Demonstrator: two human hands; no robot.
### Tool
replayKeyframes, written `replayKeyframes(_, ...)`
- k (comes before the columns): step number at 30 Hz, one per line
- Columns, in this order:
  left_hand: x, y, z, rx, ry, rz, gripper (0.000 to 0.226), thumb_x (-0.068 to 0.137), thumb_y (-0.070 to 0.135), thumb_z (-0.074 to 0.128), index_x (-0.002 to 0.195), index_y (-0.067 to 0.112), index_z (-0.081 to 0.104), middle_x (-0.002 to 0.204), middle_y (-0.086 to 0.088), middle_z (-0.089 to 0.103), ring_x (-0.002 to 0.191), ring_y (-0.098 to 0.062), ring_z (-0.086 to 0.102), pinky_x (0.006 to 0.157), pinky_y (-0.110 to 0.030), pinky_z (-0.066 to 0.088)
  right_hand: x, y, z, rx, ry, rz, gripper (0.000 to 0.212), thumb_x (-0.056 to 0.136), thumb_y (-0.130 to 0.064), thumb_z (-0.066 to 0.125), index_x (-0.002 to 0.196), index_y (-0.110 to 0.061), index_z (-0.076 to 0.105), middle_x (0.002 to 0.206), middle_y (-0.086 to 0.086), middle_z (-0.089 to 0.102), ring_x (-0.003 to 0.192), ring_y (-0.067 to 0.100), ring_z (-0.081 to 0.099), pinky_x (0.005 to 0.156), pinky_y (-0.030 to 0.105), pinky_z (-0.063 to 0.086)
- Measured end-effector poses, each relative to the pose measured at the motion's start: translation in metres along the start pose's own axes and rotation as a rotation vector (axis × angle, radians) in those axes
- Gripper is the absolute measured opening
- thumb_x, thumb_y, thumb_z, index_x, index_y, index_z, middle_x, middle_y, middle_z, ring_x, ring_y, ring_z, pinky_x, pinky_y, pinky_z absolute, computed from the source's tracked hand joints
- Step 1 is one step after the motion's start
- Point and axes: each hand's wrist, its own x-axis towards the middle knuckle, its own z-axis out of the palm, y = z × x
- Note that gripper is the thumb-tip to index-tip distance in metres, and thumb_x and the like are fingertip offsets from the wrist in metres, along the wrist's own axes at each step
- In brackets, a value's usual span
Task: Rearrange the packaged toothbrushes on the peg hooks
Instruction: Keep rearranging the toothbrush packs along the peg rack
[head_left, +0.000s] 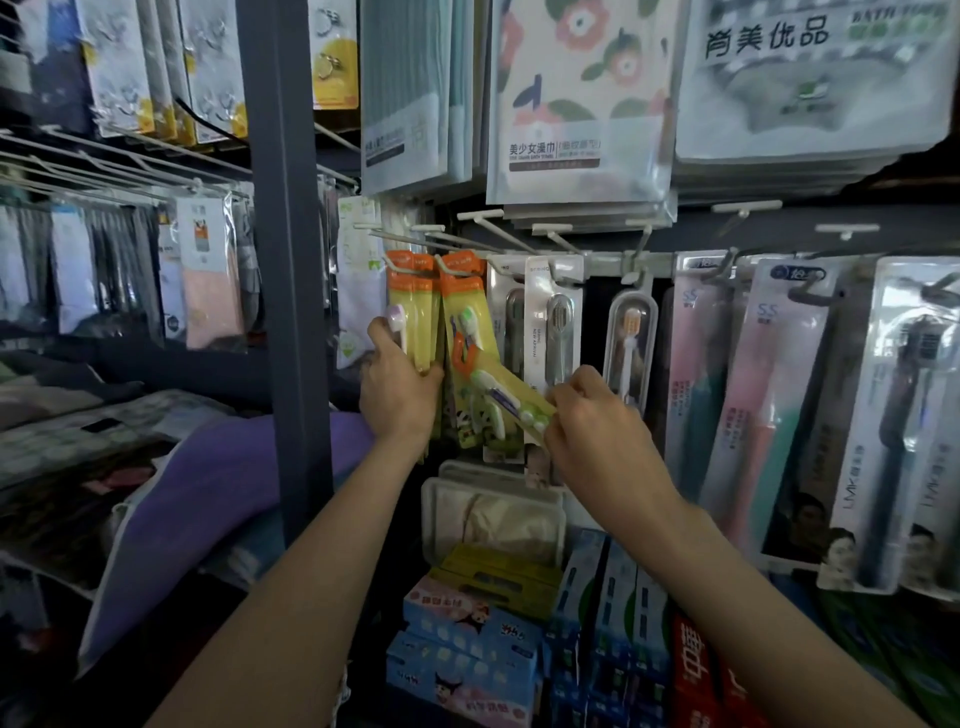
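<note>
At the left end of the toothbrush rack, left hand (400, 395) grips the lower part of the yellow packs (413, 317) hanging from the first peg hook (397, 260), fingers curled round their edge. Right hand (587, 415) pinches the bottom corner of a tilted yellow pack (478, 353), whose orange top still sits on the second peg hook (452, 262). Grey packs (550, 322) hang just beside; long pink packs (748, 395) further right. Judged step: sorting the children's toothbrushes, one pack swung out. Next move probably calls for lifting that pack's top hole along and off the hook without dragging its neighbours.
</note>
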Motion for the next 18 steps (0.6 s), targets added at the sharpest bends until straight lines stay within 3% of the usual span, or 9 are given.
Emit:
replayKeyframes(4,-0.011,-0.001,-0.014,0.015,0.026,0.077,0.075,0.079,0.024,0.069,0.138,0.023,0.021,0.103,-0.014,0.063,0.090,-0.034,0.061,0.062,-0.034,0.038,-0.001,-0.008,0.008,0.058,0.026,-0.034,0.019,0.092,-0.005,0.044,0.108,-0.001,0.054,0.112,0.012,0.044,0.074,0.034,0.058,0.067,0.043,0.051)
replayKeyframes(9,-0.019,-0.003,-0.031,0.058,0.046,0.257,0.089,0.083,0.023,0.066,0.147,0.027,0.004,0.129,-0.015,0.044,0.093,-0.031,0.057,0.068,-0.038,0.043,0.005,-0.016,0.021,0.105,0.063,-0.024,0.021,0.093,-0.006,0.044,0.111,-0.002,0.053,0.111,0.010,0.046,0.076,0.030,0.058,0.063,0.034,0.048)
replayKeyframes(12,-0.019,-0.007,-0.034,0.133,0.055,0.390,0.083,0.085,0.019,0.062,0.146,0.035,0.007,0.131,-0.014,0.033,0.072,-0.024,0.052,0.061,-0.035,0.043,0.007,-0.018,0.027,0.096,0.059,-0.025,0.020,0.093,-0.003,0.043,0.111,-0.003,0.052,0.109,0.011,0.051,0.080,0.031,0.059,0.062,0.032,0.043)
replayKeyframes(15,-0.018,-0.011,-0.038,0.160,0.027,0.435,0.075,0.087,0.011,0.058,0.145,0.035,0.017,0.131,-0.014,0.030,0.074,-0.029,0.054,0.063,-0.040,0.049,0.010,-0.019,0.030,0.034,0.011,-0.038,0.016,0.092,0.000,0.041,0.106,-0.005,0.049,0.097,0.011,0.060,0.078,0.030,0.060,0.057,0.030,0.036)
replayKeyframes(18,-0.016,-0.012,-0.042,0.117,0.014,0.424,0.075,0.087,0.007,0.056,0.145,0.034,0.018,0.132,-0.015,0.029,0.078,-0.027,0.052,0.065,-0.034,0.042,0.012,-0.018,0.034,0.030,0.011,-0.042,0.014,0.090,0.003,0.042,0.099,-0.004,0.049,0.090,0.012,0.063,0.076,0.032,0.061,0.055,0.031,0.035)
